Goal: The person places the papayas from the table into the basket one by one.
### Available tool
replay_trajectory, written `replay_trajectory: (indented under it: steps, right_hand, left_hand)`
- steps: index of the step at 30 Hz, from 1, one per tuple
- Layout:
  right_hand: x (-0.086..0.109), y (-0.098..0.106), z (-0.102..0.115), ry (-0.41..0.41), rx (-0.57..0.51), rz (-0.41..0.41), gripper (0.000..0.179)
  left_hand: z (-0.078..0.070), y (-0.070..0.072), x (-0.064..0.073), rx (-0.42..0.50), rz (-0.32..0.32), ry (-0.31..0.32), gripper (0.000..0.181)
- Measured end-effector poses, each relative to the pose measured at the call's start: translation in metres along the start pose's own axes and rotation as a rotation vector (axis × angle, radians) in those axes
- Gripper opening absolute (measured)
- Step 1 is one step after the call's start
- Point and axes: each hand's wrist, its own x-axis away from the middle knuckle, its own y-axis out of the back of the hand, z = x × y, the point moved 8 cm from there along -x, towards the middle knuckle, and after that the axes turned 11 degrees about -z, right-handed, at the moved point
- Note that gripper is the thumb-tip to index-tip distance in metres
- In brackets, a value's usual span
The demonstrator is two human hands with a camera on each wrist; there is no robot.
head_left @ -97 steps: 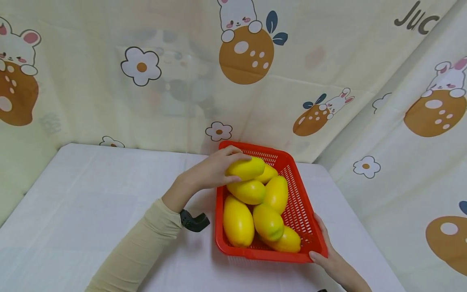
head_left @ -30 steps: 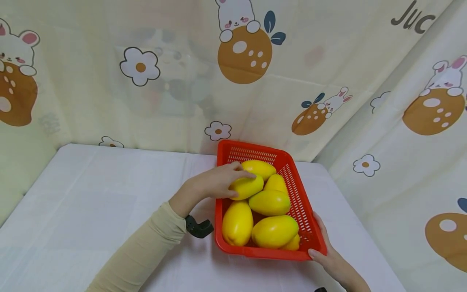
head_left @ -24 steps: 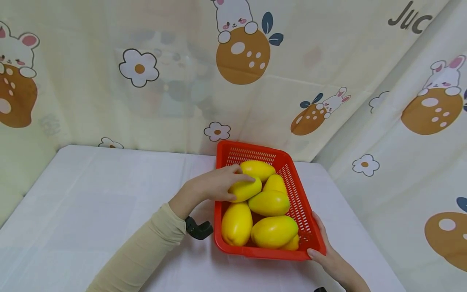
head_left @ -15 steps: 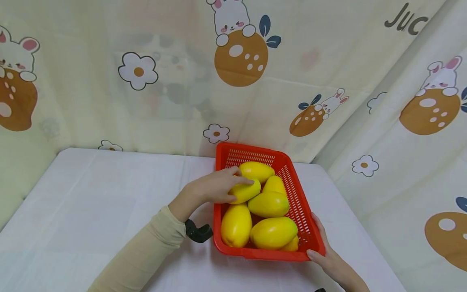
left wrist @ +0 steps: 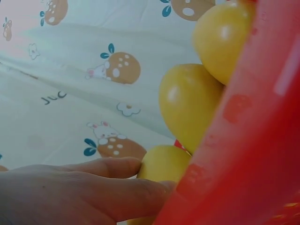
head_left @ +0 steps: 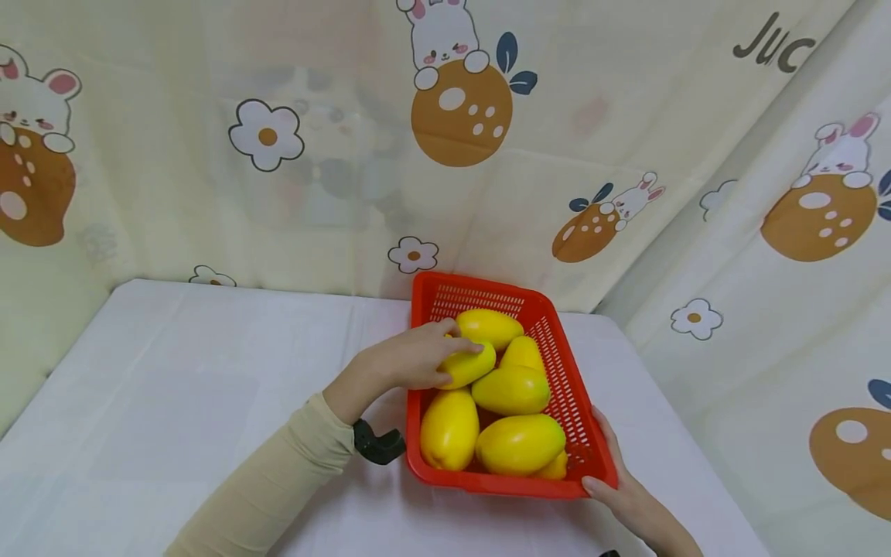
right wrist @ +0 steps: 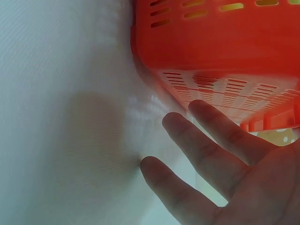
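Several smooth yellow mangoes (head_left: 520,444), some tinged green at one end, lie in a red plastic basket (head_left: 518,486) with slotted walls. Over the basket's left rim reaches my left hand (head_left: 411,357), gripping a mango (head_left: 471,365) with thumb and fingers at either side. Behind that one lies another mango (head_left: 490,328), towards the basket's far end. At the near right corner my right hand (head_left: 629,495) holds the basket, its thumb on the rim. In the right wrist view three spread fingers (right wrist: 206,150) stand out beside the basket's underside.
The basket stands on a white-covered table (head_left: 174,387), towards its right side. A patterned curtain (head_left: 334,193) hangs close behind the basket, and another curtain (head_left: 752,309) runs along the right. A black wrist device (head_left: 379,443) sits at the left wrist, beside the basket's left wall.
Earlier my left hand held a mango at the back left; that end now has a mango lying free, and the hand grips one nearer. The nearer mangoes have shifted. The right hand stays put.
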Motion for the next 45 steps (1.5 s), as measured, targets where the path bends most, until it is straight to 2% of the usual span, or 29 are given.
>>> replay_trajectory:
  steps: [10,15,20,26,29,36,45]
  right_hand:
    - [-0.001,0.000,0.004,0.002,0.011,0.009,0.100]
    - [-0.001,0.005,0.003,0.007,0.030,0.018,0.099]
    - [0.001,0.004,-0.001,0.004,0.057,0.026,0.099]
    - [0.000,0.002,0.002,0.032,0.095,0.032,0.098]
    - [-0.001,0.004,0.007,0.046,0.140,0.039,0.097]
    - [-0.002,0.010,0.019,0.149,0.175,0.061,0.090]
    - [-0.002,0.009,0.013,0.134,0.169,0.102,0.089]
  left_hand:
    - [0.005,-0.001,0.008,0.035,-0.041,0.027,0.054]
    - [0.006,-0.006,0.005,0.026,-0.069,0.019,0.055]
    - [0.010,-0.013,0.008,0.057,-0.106,0.025,0.055]
    - [0.015,-0.013,0.011,0.081,-0.144,0.065,0.055]
    - [0.016,-0.012,0.012,0.084,-0.153,0.084,0.054]
    - [0.016,-0.007,0.006,0.067,-0.170,0.091,0.054]
    - [0.012,-0.013,0.013,0.051,-0.160,0.123,0.054]
